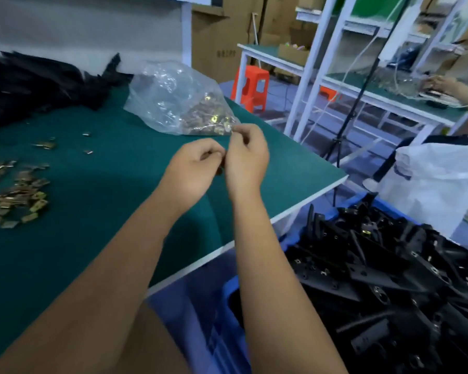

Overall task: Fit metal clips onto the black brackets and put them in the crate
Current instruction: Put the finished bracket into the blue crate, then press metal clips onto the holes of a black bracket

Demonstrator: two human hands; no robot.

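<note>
Hands at frame centre: left hand [193, 168] and right hand [246, 155] both curled, pinching a small part between them, likely metal clip; identity unclear. Probably light, stiff, slippery; best pinched by edges. Blue crate [200, 306] lower right.

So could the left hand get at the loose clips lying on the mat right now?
Probably yes: the clips lie uncovered left of the left hand, though its fingers seem busy with something small.

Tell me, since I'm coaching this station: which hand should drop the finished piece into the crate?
Probably the right hand: the blue crate sits beside the table on that side, below the right forearm. The left hand is nearer the loose clips.
</note>
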